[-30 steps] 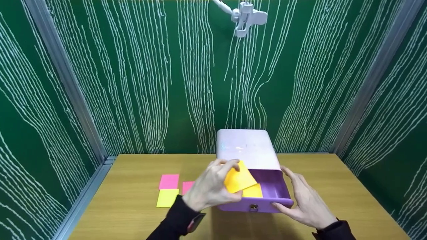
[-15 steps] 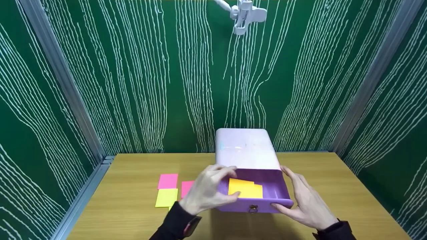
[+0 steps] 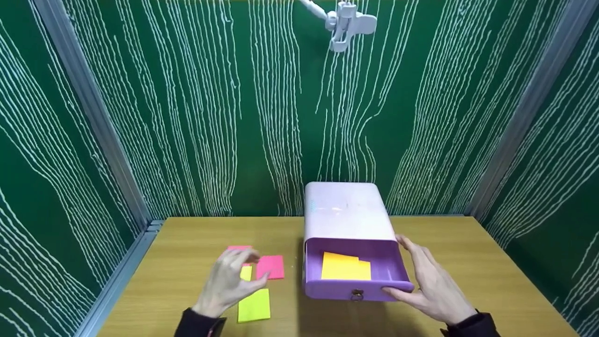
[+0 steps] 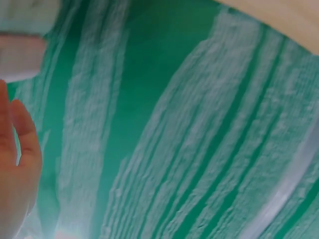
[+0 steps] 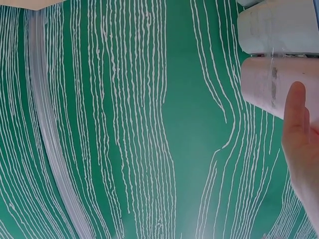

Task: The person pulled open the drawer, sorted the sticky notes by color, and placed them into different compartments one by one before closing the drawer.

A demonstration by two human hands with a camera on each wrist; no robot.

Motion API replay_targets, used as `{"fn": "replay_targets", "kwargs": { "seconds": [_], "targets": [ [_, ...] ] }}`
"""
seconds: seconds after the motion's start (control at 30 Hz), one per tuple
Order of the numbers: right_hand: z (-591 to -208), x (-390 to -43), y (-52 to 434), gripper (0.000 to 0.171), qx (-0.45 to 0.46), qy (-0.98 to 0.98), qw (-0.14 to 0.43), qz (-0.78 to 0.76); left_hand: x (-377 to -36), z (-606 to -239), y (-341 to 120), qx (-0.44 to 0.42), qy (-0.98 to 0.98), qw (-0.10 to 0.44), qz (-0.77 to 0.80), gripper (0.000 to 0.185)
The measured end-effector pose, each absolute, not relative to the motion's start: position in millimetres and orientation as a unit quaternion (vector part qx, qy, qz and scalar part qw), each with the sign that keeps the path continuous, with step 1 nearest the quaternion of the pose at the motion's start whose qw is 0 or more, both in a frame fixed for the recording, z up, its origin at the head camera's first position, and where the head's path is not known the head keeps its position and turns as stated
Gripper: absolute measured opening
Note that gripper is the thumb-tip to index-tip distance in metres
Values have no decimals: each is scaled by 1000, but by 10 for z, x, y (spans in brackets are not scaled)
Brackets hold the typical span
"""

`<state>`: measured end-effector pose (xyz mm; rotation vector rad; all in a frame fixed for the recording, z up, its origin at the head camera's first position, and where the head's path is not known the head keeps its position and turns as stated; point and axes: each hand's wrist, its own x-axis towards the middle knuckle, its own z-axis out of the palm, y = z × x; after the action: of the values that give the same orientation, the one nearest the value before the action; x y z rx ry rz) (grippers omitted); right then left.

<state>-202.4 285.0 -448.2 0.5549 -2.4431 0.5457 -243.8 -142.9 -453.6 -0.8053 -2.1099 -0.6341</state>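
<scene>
A lilac box (image 3: 345, 210) stands at the table's middle back, its purple drawer (image 3: 355, 286) pulled out toward me. Orange and yellow sticky notes (image 3: 344, 267) lie flat in the drawer. My right hand (image 3: 401, 267) rests against the drawer's right side, fingers straight along the wall and thumb at the front corner. My left hand (image 3: 252, 267) hovers left of the drawer, fingers loosely bent and holding nothing. Under and beside it lie a pink note (image 3: 271, 267), a yellow-green note (image 3: 254, 305) and further notes partly hidden. The wrist views show only hand edges, the green wall and the lilac box (image 5: 279, 64).
The wooden table (image 3: 468, 262) is enclosed by green walls with white streaks. Metal rails (image 3: 121, 267) run along the left edge and up both back corners. A white clamp (image 3: 348, 23) hangs overhead at the back.
My left hand let go of the orange note, which now lies flat in the drawer. It then moved left, out over the loose notes. The right hand stayed put.
</scene>
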Motion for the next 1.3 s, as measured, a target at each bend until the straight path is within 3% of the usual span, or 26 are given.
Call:
{"fn": "replay_targets", "kwargs": {
  "seconds": [0.37, 0.73, 1.03, 1.3],
  "targets": [
    [-4479, -2046, 2848, 100, 204, -914, 276, 216, -2389, -4970, -1733, -245, -896, 299, -219, 30],
    [-4501, -2164, 2768, 85, 205, -899, 324, 211, -2321, -5094, -1744, -212, -915, 253, -232, 30],
    [-4488, -2279, 2715, 87, 215, -885, 363, 198, -2291, -5176, -1787, -181, -943, 188, -208, 63],
    [-4481, -2377, 2714, 67, 227, -869, 393, 199, -2261, -5353, -1723, -183, -952, 153, -192, 83]
  ]
}}
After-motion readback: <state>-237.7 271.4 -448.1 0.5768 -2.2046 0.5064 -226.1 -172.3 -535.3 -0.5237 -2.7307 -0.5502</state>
